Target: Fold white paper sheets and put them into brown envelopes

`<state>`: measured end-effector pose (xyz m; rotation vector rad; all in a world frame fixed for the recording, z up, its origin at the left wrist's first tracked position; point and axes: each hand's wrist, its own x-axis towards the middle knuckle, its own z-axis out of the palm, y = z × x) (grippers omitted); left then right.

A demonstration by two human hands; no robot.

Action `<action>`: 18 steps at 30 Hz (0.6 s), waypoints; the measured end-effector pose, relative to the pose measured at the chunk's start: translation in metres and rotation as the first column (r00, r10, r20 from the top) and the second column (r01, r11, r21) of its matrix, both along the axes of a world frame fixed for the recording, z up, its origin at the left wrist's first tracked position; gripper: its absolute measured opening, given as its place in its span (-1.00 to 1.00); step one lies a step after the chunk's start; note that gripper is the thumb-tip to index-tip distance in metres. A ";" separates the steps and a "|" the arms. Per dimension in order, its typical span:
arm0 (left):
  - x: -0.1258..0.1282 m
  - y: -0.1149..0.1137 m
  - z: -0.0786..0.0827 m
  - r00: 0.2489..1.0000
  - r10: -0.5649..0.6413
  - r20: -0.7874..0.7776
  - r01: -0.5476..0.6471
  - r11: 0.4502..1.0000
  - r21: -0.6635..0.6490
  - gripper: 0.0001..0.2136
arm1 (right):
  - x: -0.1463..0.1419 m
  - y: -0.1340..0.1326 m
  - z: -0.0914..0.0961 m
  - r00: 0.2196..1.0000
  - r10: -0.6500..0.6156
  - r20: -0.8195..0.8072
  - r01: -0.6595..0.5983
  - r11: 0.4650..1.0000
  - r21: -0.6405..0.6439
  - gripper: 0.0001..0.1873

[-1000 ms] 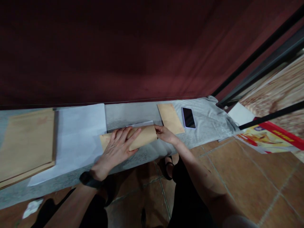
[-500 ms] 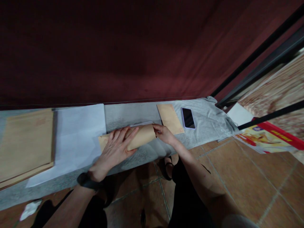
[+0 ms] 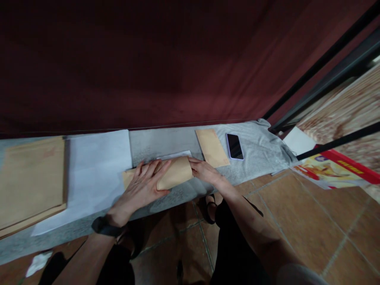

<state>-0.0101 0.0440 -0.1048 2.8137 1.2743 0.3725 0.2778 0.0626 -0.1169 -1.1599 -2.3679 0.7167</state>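
Note:
A brown paper envelope (image 3: pixel 175 172) lies bulged on the cloth-covered bench, its right end parted. Spread across its left part is my left hand (image 3: pixel 144 186), thumb along the lower side, holding it. My right hand (image 3: pixel 204 171) is at the right end with its fingers at the envelope's mouth, gripping the edge; the fingertips are partly hidden there. Behind the envelope a folded white paper (image 3: pixel 175 154) shows as a thin strip. Another flat brown envelope (image 3: pixel 212 147) rests just beyond my right hand.
Large brown envelopes (image 3: pixel 32 178) are stacked at the left, beside white paper sheets (image 3: pixel 97 166). A phone (image 3: pixel 234 147) lies on the grey cloth (image 3: pixel 261 148) at the right. Black metal bars (image 3: pixel 341 140) and a red-yellow box (image 3: pixel 329 166) stand further right. A dark red wall rises behind.
My right hand's fingers have straightened and moved slightly left at the envelope's mouth. More of the white paper behind it shows. My left hand keeps its hold.

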 end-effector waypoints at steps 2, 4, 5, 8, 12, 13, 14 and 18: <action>0.000 0.001 -0.001 1.000 0.011 -0.005 -0.011 1.000 0.001 -0.02 | 0.000 0.000 -0.001 1.000 -0.018 0.001 0.018 1.000 -0.003 -0.51; -0.001 0.001 -0.001 1.000 0.026 0.001 -0.026 1.000 -0.001 -0.03 | 0.000 0.001 -0.003 0.998 -0.060 -0.004 0.060 0.998 -0.005 -0.47; -0.001 0.001 0.000 0.999 0.034 0.006 -0.034 0.999 -0.003 -0.04 | 0.000 0.002 -0.005 0.997 -0.082 -0.011 0.082 0.997 -0.006 -0.46; 0.000 0.000 0.002 0.999 0.046 0.021 -0.045 0.999 -0.009 -0.07 | 0.000 0.005 -0.010 0.993 -0.116 -0.039 0.116 0.993 -0.010 -0.45; -0.001 0.000 0.004 0.998 0.053 0.022 -0.053 0.999 0.010 -0.07 | -0.002 0.010 -0.010 0.988 -0.150 -0.040 0.150 0.989 0.002 -0.47; -0.002 0.000 0.004 0.998 0.060 0.015 -0.060 0.998 0.019 -0.07 | -0.002 0.010 -0.009 0.984 -0.180 -0.020 0.180 0.984 0.018 -0.48; -0.003 0.000 0.005 0.997 0.071 0.009 -0.072 0.997 0.027 -0.07 | -0.002 0.011 -0.008 0.975 -0.222 0.007 0.221 0.974 0.044 -0.50; -0.010 0.004 0.007 0.990 0.143 0.015 -0.144 0.988 0.057 -0.09 | -0.003 0.010 -0.004 0.892 -0.426 0.150 0.401 0.900 0.169 -0.58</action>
